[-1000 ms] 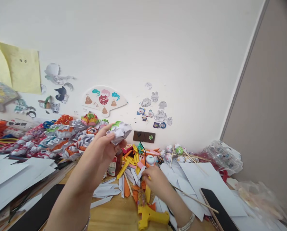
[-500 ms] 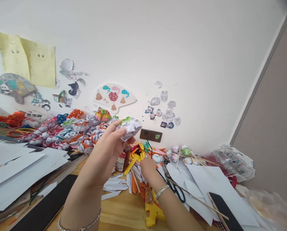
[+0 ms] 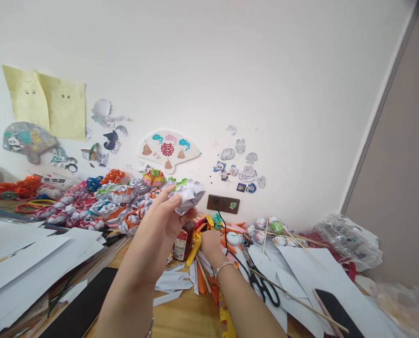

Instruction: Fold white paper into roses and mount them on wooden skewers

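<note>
My left hand [image 3: 160, 230] is raised above the desk and pinches a crumpled white paper flower [image 3: 188, 193] with a green edge between thumb and fingers. My right hand [image 3: 209, 242] reaches farther back into a pile of yellow, orange and white folded paper strips [image 3: 195, 263]. Its fingers are curled down among the strips, and what they grip, if anything, is hidden. A bracelet sits on that wrist.
A row of folded paper flowers [image 3: 100, 206] lines the wall at the left. White sheets [image 3: 22, 253] lie at left and right. Black scissors [image 3: 262, 284], wooden skewers [image 3: 300, 303], a phone [image 3: 339, 317], a small bottle [image 3: 184, 239] and a wall socket [image 3: 223, 204] are nearby.
My right hand has moved from near the yellow glue gun back into the strip pile by the wall. The view has shifted, and the glue gun has dropped almost out of frame.
</note>
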### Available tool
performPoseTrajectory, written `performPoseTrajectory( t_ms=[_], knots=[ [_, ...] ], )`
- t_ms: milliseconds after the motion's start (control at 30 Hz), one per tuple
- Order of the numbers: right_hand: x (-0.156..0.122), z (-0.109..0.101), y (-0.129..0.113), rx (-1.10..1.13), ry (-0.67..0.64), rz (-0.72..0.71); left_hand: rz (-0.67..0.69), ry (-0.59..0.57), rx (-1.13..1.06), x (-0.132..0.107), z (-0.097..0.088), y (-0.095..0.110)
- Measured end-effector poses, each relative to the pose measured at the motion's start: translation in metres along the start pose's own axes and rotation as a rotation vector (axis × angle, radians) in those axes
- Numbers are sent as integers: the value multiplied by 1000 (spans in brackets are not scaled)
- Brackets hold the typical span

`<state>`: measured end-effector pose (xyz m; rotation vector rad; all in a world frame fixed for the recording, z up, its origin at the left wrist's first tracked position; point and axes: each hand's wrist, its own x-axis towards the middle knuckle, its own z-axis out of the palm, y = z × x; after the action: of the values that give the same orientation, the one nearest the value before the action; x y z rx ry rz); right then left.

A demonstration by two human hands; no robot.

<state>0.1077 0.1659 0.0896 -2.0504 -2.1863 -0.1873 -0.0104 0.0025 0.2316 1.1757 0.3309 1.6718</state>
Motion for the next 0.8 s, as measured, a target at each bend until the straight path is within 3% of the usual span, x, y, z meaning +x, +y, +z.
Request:
performPoseTrajectory(
  t_ms=[100,233,600,800],
  knots=[
    [-2,-7,7,115,31,57,32,10,-5,0,-6,5],
    [-13,-26,32,296,167,123,49,32,-28,1,-12,8],
    [-79,-93,115,919,850,268,11,-21,55,2,-6,4],
    [-136,-118,128,1184,1141,365,-10,-25,-47,9,1,-10]
  ],
)
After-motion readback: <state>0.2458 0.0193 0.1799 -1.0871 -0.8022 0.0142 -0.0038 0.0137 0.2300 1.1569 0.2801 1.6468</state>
